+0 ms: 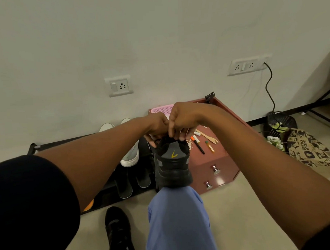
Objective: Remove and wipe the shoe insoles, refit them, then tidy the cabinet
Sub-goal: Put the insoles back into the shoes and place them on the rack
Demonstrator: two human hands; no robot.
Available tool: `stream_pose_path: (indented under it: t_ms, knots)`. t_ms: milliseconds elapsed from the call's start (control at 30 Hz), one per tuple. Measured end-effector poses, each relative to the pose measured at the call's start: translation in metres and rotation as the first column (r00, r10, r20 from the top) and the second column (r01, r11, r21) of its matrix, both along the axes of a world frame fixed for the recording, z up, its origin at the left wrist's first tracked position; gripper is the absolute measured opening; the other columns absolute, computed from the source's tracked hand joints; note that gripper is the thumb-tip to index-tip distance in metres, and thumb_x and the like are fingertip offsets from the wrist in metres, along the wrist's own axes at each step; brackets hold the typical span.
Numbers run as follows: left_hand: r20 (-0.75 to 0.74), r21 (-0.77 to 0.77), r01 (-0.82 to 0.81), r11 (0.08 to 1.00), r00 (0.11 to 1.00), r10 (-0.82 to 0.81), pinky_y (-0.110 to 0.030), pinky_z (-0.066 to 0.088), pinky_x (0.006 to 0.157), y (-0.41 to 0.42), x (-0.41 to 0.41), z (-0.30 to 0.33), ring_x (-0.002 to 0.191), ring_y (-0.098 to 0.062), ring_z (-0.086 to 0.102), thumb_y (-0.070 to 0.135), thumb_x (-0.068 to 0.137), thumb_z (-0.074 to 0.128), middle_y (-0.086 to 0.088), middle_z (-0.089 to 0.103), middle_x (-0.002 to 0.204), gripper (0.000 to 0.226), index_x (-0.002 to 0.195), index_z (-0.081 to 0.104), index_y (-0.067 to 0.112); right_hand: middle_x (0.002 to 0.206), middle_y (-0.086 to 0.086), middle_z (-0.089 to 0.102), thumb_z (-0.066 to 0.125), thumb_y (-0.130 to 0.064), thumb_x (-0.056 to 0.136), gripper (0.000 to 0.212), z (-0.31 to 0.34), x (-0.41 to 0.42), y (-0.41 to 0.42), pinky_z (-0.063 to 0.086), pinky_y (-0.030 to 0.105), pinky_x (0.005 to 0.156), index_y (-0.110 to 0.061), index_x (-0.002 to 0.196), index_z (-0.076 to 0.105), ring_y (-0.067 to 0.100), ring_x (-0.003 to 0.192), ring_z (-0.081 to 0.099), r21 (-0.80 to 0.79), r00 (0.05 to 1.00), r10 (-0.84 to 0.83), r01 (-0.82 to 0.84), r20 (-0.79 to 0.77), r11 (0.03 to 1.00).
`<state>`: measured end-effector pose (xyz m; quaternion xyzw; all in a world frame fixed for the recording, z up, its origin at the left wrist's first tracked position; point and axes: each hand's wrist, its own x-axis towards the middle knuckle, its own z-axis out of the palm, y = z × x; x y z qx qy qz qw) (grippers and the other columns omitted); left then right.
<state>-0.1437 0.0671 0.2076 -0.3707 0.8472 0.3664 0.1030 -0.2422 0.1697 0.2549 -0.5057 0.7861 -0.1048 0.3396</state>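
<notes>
Both hands, the left hand (158,125) and right hand (181,122), are curling fingers into the collar of the black-and-grey sneaker (172,162) balancing on the blue-trousered knee (176,219); tugging unevenly is risking it toppling toward the maroon wooden cabinet (215,171).

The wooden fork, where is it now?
In the head view, the wooden fork lies on top of the reddish-brown cabinet, right of the black shoe, beside the black pen.
</notes>
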Motion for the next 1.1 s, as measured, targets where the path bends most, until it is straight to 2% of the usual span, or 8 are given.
stream_pose_path:
  t_ms: [133,267,400,533,600,733,900,1100]
  knots:
    - [0.068,-0.044,-0.022,0.999,0.997,0.025,-0.040,0.066,0.070,-0.002,-0.007,-0.001,0.079,-0.031,0.072,0.028,0.096,0.074,-0.018,0.070,0.105,0.023,0.107,0.070,0.007,0.110,0.018,0.071,0.063,0.000,0.090,0.022,-0.024,-0.010,0.009,0.065,0.046,0.071,-0.003,0.110,0.071,0.032,0.072,0.076,-0.162,0.937,-0.148,0.101,-0.316,0.982]
    - [0.129,-0.023,-0.083,0.996,0.988,0.086,-0.037,0.061,0.094,-0.003,-0.013,-0.006,0.073,-0.023,0.064,0.030,0.100,0.069,-0.013,0.069,0.095,0.033,0.119,0.067,0.003,0.101,0.017,0.075,0.066,-0.003,0.088,0.021,-0.049,-0.012,0.016,0.064,0.045,0.079,0.000,0.106,0.075,0.031,0.083,0.075,-0.132,0.934,-0.162,0.126,-0.319,0.983]
    - [0.087,0.015,-0.220,0.975,0.972,0.218,-0.034,0.059,0.097,0.003,-0.021,-0.006,0.062,-0.017,0.071,0.021,0.097,0.072,-0.007,0.079,0.086,0.028,0.119,0.067,0.005,0.096,0.015,0.075,0.069,-0.003,0.086,0.015,-0.054,-0.012,0.015,0.062,0.044,0.085,-0.002,0.098,0.078,0.030,0.087,0.074,-0.241,0.909,-0.217,0.135,-0.355,0.961]
    - [0.013,-0.165,-0.215,0.963,0.975,0.220,-0.025,0.060,0.067,0.021,-0.021,0.011,0.062,-0.014,0.075,0.021,0.091,0.077,0.004,0.072,0.055,0.008,0.089,0.072,0.015,0.100,0.013,0.074,0.071,-0.002,0.085,0.016,-0.055,-0.009,0.018,0.060,0.041,0.087,-0.006,0.098,0.080,0.027,0.089,0.071,-0.293,0.903,-0.221,0.112,-0.369,0.950]
    - [-0.024,-0.284,-0.141,0.948,0.990,0.140,-0.021,0.048,0.054,0.028,-0.018,0.011,0.055,-0.014,0.069,0.019,0.091,0.073,0.007,0.062,0.042,0.021,0.073,0.062,0.018,0.098,0.012,0.073,0.070,-0.004,0.084,0.017,-0.058,-0.005,0.019,0.058,0.038,0.084,-0.008,0.097,0.080,0.025,0.085,0.065,-0.352,0.886,-0.213,0.061,-0.412,0.934]
    - [-0.010,-0.550,0.051,0.834,0.998,-0.067,-0.028,0.039,0.070,0.033,-0.016,0.000,0.086,-0.025,0.066,0.020,0.092,0.066,-0.003,0.063,0.076,0.018,0.076,0.059,0.018,0.094,0.010,0.071,0.070,-0.008,0.083,0.015,-0.068,0.002,0.021,0.052,0.035,0.082,-0.011,0.096,0.075,0.027,0.086,0.064,-0.437,0.865,-0.202,-0.023,-0.460,0.899]
    - [0.022,-0.545,0.173,0.820,0.981,-0.192,-0.033,0.050,0.080,0.032,-0.013,-0.005,0.104,-0.028,0.066,0.020,0.092,0.069,-0.009,0.071,0.108,0.020,0.109,0.071,0.010,0.095,0.008,0.070,0.073,-0.013,0.081,0.011,-0.073,0.002,0.025,0.049,0.031,0.071,-0.019,0.088,0.067,0.023,0.080,0.057,-0.535,0.885,-0.272,0.032,-0.377,0.844]
    - [0.045,-0.431,0.107,0.896,0.994,-0.097,-0.028,0.061,0.062,0.024,-0.004,0.003,0.056,-0.018,0.072,0.020,0.087,0.072,-0.003,0.075,0.071,0.010,0.091,0.075,0.011,0.086,0.008,0.073,0.077,-0.022,0.086,0.008,-0.081,0.002,0.025,0.055,0.036,0.076,-0.014,0.085,0.077,0.027,0.081,0.064,-0.557,0.883,-0.256,-0.008,-0.394,0.830]
